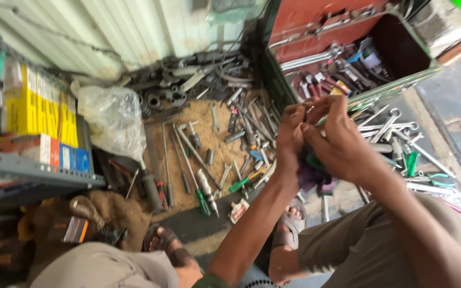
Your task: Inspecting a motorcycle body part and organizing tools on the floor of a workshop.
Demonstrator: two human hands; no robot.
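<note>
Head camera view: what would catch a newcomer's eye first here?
The person's left hand and right hand meet at centre, fingers pinched together over a bunched purple and green cloth. Below and left of them, a scatter of metal spanners and screwdrivers covers the sandy floor. Upper right stands an open red and green metal toolbox full of tools.

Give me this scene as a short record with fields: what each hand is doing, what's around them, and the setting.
Left hand: raised, fingers pinched together against the right hand; what they pinch is too small to tell
Right hand: meets the left hand, fingertips together
Under the hands: purple cloth with something green in it
Floor: screwdrivers and spanners scattered over a brown mat
Behind: open red toolbox full of tools
Left side: shelf with yellow boxes, clear plastic bag
Posture: squatting, in sandals
</note>
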